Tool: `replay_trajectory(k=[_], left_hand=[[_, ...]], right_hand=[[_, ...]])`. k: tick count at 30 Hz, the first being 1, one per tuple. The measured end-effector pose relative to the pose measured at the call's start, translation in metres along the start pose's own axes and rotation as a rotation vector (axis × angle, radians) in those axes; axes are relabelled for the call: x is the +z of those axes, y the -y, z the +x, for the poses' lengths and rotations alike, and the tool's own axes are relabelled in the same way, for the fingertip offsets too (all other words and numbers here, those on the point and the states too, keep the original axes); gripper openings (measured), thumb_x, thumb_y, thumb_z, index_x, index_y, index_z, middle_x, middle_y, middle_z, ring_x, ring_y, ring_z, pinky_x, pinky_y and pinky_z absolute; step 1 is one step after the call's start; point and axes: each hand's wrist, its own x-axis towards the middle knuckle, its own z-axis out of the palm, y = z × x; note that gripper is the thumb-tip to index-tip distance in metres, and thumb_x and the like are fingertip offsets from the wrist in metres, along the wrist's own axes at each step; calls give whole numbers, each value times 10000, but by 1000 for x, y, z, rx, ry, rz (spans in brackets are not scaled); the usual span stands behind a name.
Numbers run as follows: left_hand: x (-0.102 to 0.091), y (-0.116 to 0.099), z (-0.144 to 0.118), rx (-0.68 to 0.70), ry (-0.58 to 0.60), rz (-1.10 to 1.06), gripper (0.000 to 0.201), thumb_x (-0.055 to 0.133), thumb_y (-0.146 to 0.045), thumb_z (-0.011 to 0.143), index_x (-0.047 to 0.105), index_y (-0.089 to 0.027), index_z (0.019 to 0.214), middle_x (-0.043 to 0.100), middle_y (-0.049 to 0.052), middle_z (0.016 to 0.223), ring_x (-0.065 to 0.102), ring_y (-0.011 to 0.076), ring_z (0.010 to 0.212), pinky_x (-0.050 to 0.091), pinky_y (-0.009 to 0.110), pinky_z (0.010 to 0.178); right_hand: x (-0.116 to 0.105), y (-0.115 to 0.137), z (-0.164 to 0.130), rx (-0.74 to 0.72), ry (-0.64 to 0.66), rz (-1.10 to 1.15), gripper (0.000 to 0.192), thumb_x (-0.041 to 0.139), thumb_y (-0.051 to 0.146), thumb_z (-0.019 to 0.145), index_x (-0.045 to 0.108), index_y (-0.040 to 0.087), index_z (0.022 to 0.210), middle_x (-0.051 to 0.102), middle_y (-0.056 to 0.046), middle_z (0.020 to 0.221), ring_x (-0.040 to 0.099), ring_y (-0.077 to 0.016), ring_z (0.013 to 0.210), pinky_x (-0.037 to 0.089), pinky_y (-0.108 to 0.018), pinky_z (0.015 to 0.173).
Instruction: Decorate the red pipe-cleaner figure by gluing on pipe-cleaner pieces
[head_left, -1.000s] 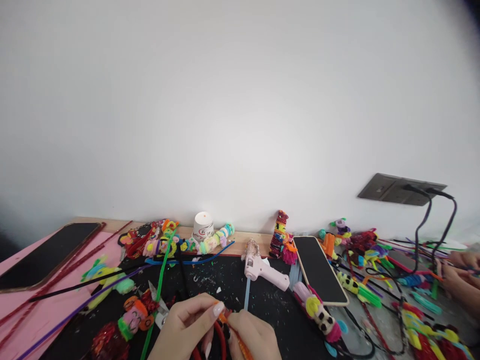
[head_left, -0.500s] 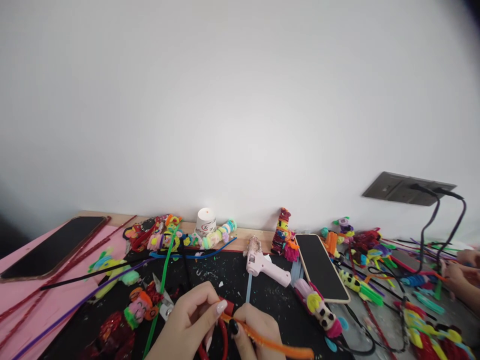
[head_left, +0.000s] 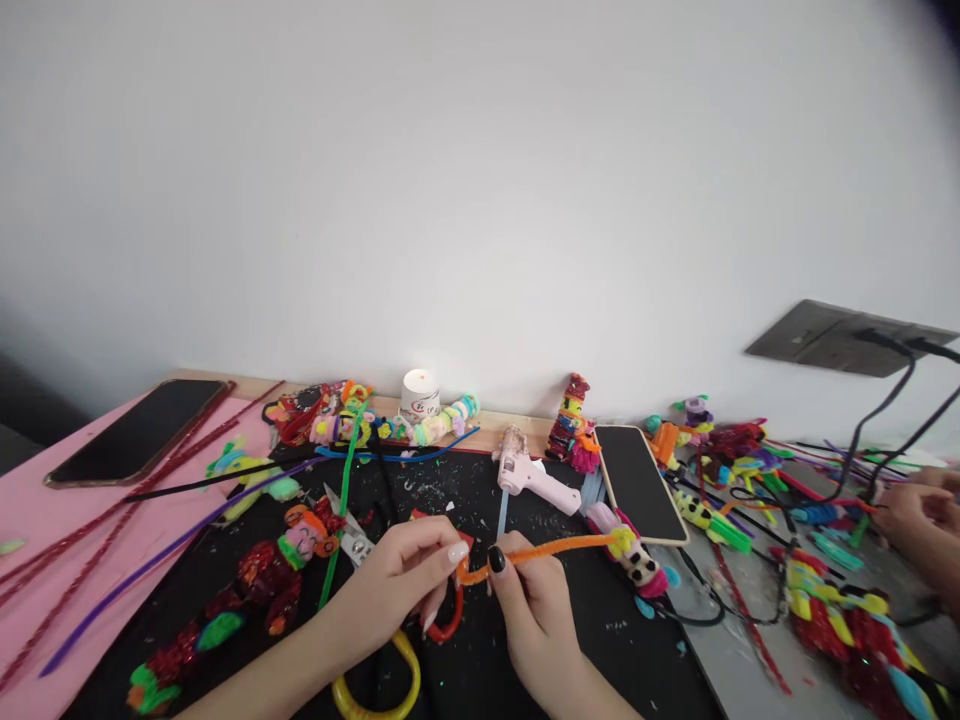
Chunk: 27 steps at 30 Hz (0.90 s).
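Observation:
Between thumb and fingers, my left hand (head_left: 424, 570) pinches one end of an orange pipe cleaner (head_left: 562, 547). My right hand (head_left: 536, 600) grips the same pipe cleaner a little further along, and its free length sticks out to the right. A red loop (head_left: 452, 622) hangs just below my left fingers; I cannot tell whether they hold it. Scissors (head_left: 356, 543) with a yellow handle lie partly beneath my left hand and wrist. Behind my hands a pale pink glue gun (head_left: 541, 483) rests on the black mat (head_left: 480, 680), a clear glue stick in its back.
Left are a dark phone (head_left: 142, 435) on pink sheets, long pipe cleaners (head_left: 150, 590) and a red figure (head_left: 266, 580). A paper cup (head_left: 420, 395) stands by the wall. Right are another phone (head_left: 643, 485), several pipe-cleaner figures (head_left: 847, 620), cables (head_left: 855, 450) and another person's hands (head_left: 919, 515).
The view has tilted down and shows more of my forearms and the yellow scissor handle. The orange pipe cleaner's free end has swung upward. Both hands keep hold of it.

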Motion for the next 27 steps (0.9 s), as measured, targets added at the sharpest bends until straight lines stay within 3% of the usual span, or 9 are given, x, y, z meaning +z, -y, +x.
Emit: replay_trajectory(k=[9, 16, 21, 27], left_hand=[[3, -8, -3, 62, -74, 119, 353, 461, -447, 901, 552, -148, 736, 437, -46, 679, 434, 53, 457, 359, 191, 453], [0, -8, -3, 91, -52, 252, 354, 414, -397, 929, 519, -151, 697, 445, -33, 708, 434, 62, 486, 374, 219, 510], [-3, -11, -3, 88, 41, 319, 329, 407, -340, 935, 453, -168, 658, 430, -40, 659, 428, 74, 513, 365, 216, 532], [-4, -12, -4, -55, 251, 220, 271, 454, -343, 910, 457, -176, 696, 435, -48, 644, 408, 64, 448, 309, 197, 434]], right_hand=[[1, 4, 3, 8, -30, -59, 265, 431, 191, 921, 541, 175, 681, 516, 16, 590, 442, -96, 496, 328, -212, 482], [0, 5, 7, 55, 73, 0, 262, 433, 205, 928, 534, 177, 688, 505, 27, 597, 450, -96, 518, 331, -210, 506], [-1, 2, 4, 31, 93, -14, 292, 398, 219, 948, 512, 182, 682, 495, 26, 601, 444, -100, 530, 331, -219, 526], [-2, 3, 3, -28, 177, 6, 299, 388, 204, 944, 510, 180, 672, 525, 11, 614, 468, -108, 548, 348, -227, 544]])
